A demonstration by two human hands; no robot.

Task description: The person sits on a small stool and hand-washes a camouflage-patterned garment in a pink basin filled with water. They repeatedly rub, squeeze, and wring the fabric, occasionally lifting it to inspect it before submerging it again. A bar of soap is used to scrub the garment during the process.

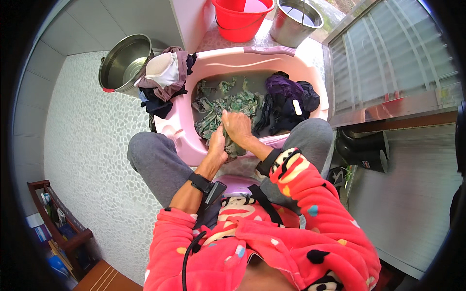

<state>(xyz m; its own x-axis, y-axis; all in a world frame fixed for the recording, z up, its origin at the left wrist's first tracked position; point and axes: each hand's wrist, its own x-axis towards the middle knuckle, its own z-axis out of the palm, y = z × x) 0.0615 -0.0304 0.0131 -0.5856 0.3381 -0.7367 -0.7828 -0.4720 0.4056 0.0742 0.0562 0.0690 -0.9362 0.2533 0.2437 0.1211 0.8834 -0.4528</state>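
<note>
A pink plastic tub (204, 60) with greyish water stands between my knees. Bunched in it is a wet green patterned garment (233, 103), part of it drawn up over the tub's near rim. My left hand (218, 143) grips this cloth at the near rim, thumb side up. Right above it, my right hand (237, 125) is closed in a fist on the same cloth. Dark purple and black clothes (285, 96) lie at the tub's right end, with a white oblong piece (297, 107) on top. The fingertips of both hands are partly hidden.
Mauve and dark clothes with a pale bra cup (162, 71) hang over the tub's left corner, beside a metal bucket (125, 65). Behind the tub stand a red bucket (242, 25) and another metal bucket (291, 32). Black rubber boots (362, 149) lie right, below a framed glass door (393, 54).
</note>
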